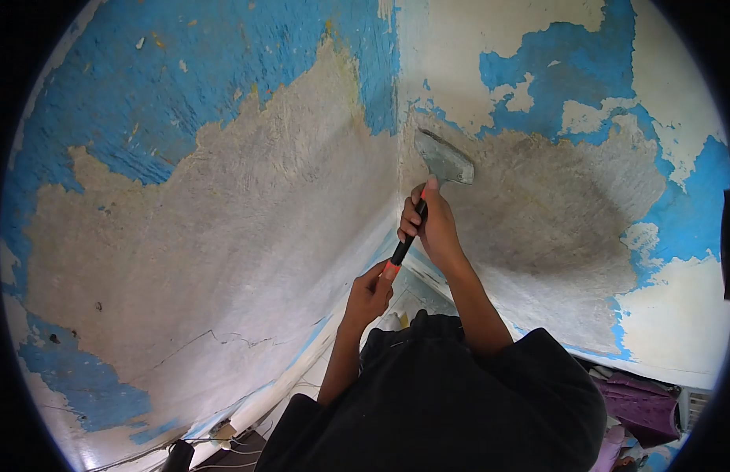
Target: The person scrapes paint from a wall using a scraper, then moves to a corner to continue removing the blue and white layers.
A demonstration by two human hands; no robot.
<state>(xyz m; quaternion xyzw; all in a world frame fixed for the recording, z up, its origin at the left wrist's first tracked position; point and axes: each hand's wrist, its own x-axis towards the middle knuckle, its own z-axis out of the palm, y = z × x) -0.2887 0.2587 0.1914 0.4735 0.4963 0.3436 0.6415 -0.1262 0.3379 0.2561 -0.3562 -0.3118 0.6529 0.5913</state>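
Near the centre of the frame, a wide-bladed scraper (446, 160) with a black and orange handle, blade end slanting up to the right. Right hand (434, 224) wrapped around the upper handle, thumb up by the blade; left hand (370, 295) curled around the lower end. Apparently partway through scraping off paint, at the right wall (546, 212) beside the corner; hard to tell whether touching or just short of it. For the next stroke, probably best to set the blade low and push steadily, two-handed, at the ragged edge above. On the left wall (223, 252), rough grey plaster beneath blue paint (137, 71). At bottom centre, a dark shirt (459, 393); at lower right, purple cloth (636, 405).
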